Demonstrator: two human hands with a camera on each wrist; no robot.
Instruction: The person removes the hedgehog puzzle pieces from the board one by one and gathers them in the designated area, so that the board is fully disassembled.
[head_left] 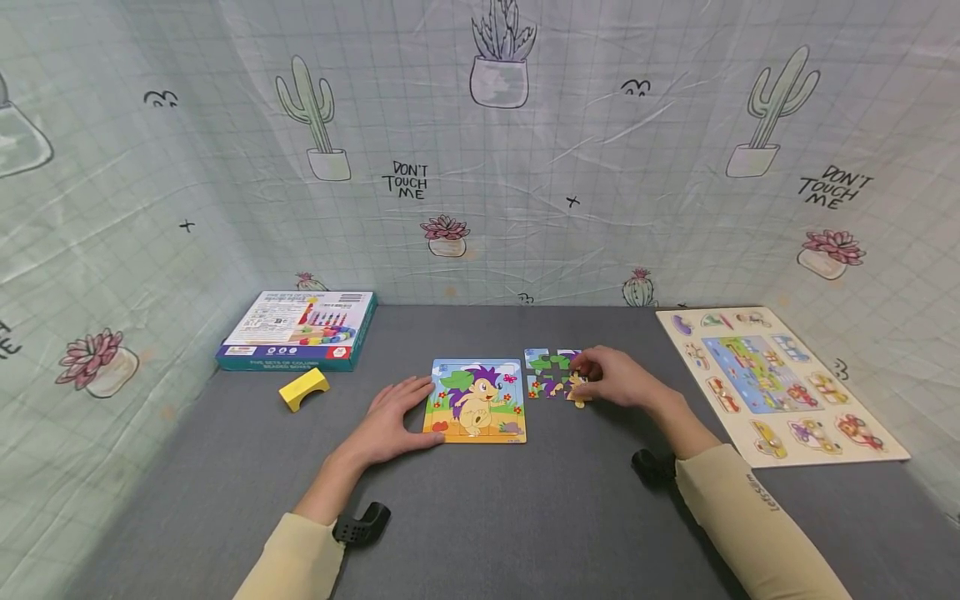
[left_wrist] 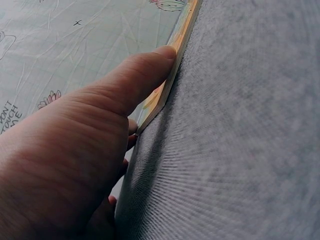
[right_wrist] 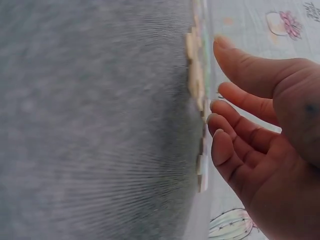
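Against the outstretched fingers of the left hand (head_left: 392, 422) lies the hedgehog puzzle (head_left: 476, 402), and at the bent fingers (parted from the thumb) of the right hand (head_left: 621, 380), puzzle pieces (head_left: 558, 362).

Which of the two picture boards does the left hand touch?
The smaller hedgehog board, whose edge the left hand touches; the larger board lies far right, apart.

- Head view: high and set back, facing forward and down, wide across the tabletop (head_left: 525, 525) and printed backdrop (head_left: 555, 250).
- Left wrist view: low, close, turned sideways, looking past the left fingers (left_wrist: 145, 72) along the edge of the puzzle board (left_wrist: 153, 101).
- Right wrist view: also low and sideways, facing the right fingers (right_wrist: 241, 121) and loose pieces (right_wrist: 195, 75) edge-on.
- Shared: head and left wrist, the puzzle board; head and right wrist, the loose pieces.
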